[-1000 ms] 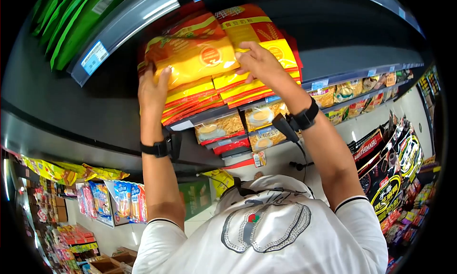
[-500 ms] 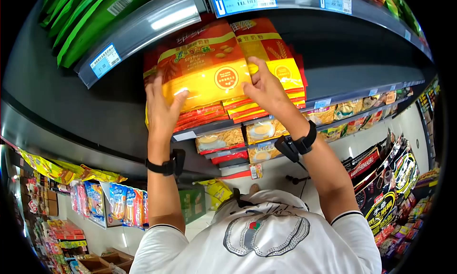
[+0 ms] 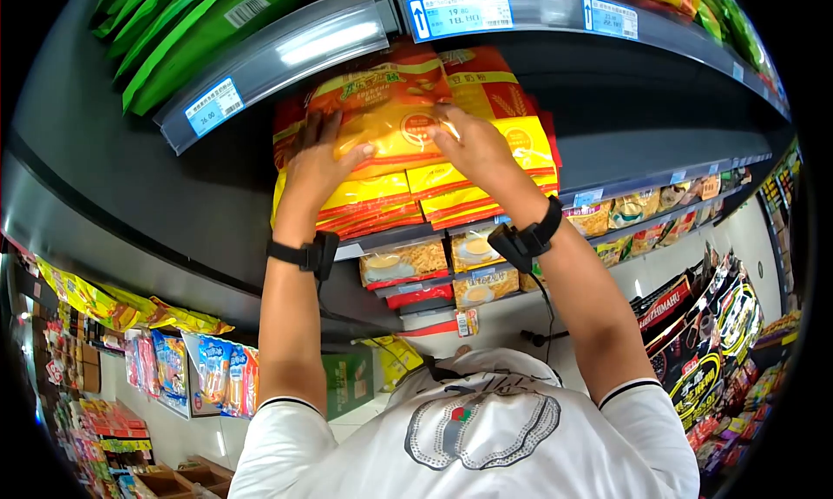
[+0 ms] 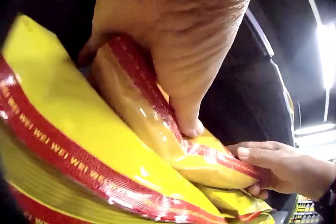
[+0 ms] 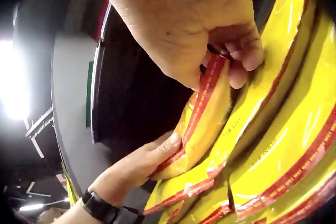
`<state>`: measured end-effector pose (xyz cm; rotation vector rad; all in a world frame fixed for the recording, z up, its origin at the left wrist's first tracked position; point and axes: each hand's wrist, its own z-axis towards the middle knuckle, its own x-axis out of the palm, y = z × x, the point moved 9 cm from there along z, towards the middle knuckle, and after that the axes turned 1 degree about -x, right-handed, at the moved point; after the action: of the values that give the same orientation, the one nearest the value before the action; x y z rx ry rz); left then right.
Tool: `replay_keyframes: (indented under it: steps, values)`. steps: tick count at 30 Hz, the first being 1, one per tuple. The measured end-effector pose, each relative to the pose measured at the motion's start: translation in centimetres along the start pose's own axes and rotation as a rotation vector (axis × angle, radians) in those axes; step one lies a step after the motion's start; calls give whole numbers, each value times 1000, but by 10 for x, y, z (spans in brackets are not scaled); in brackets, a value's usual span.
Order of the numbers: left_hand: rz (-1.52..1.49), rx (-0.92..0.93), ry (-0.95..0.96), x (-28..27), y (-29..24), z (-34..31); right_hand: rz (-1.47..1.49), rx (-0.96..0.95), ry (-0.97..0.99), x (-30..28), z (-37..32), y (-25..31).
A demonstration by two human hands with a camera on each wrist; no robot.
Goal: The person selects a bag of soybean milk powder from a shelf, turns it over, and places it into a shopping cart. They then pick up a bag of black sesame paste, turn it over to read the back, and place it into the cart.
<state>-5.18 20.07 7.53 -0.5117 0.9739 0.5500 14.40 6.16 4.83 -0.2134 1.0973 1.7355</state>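
A red and yellow bag of soybean milk powder [image 3: 390,139] lies on a stack of similar bags [image 3: 369,206] on the shelf. My left hand [image 3: 312,171] grips its left side, the thumb resting on the yellow front. At the opposite side, my right hand [image 3: 482,147] pinches the bag's edge between thumb and fingers. In the left wrist view the left thumb presses on the red-edged bottom seam of the bag [image 4: 123,103]. Curled fingers of the right hand [image 5: 194,29] go behind the bag's seam in the right wrist view. Black camera straps circle both wrists.
A second stack of red and yellow bags [image 3: 525,143] adjoins on the right. Close above runs the upper shelf edge with price labels [image 3: 460,15] and green bags [image 3: 208,30]. Lower shelves hold more packets [image 3: 403,263]. Black bags [image 3: 694,343] stand at the right.
Both hands keep hold of the bag. It came towards me in the head view, then moved back up over the stack, its front tilting. The upper shelf edge sits lower in view.
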Motion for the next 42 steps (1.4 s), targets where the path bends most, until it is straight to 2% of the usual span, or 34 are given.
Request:
replay_keyframes:
  steps: [2, 4, 5, 8, 9, 12, 13, 16, 17, 20, 23, 26, 30, 33, 35, 39, 42]
  values:
    - [58, -26, 12, -8, -2, -9, -18, 7, -10, -11, -10, 5]
    - [53, 115, -109, -23, -20, -30, -101, 32, -16, -21, -27, 11]
    - [46, 183, -171, -27, -27, -39, -108, -5, -14, -25, -33, 16]
    - [63, 218, -113, 1, -28, -54, -354, -253, -84, -17, -54, 27]
    - [91, 234, -116, 3, -29, -55, -291, -209, 13, -9, -57, 19]
    - [-12, 178, -151, -11, -24, -51, -185, -246, -101, -20, -53, 9]
    - [24, 219, -266, -28, -34, -58, -88, -242, -138, -37, -54, 17]
    - [-372, 182, -379, -58, -36, -94, 210, -66, -248, -77, -80, 0]
    - [-415, 78, -366, -57, -28, -110, 269, 50, -234, -81, -93, -20]
    - [-1001, -380, -60, 30, 21, -158, 465, 387, -188, -75, -150, -84]
    - [-1264, -677, 66, 89, 37, -186, 638, 614, -154, -53, -187, -113]
    - [-1406, -700, -106, 87, 44, -174, 749, 724, -91, -35, -194, -107]
    - [-1577, -770, -59, 104, 53, -163, 933, 804, -43, -17, -176, -96]
    - [-1819, -850, -117, 120, 53, -164, 1081, 833, -61, -10, -167, -99]
    - [-1789, -802, -161, 121, 63, -159, 1146, 856, -78, -6, -165, -104]
    - [-1654, -638, -186, 92, 46, -137, 1132, 844, -50, 1, -162, -115]
    - [-1504, -652, -85, 89, 48, -134, 1122, 843, 0, 0, -159, -108]
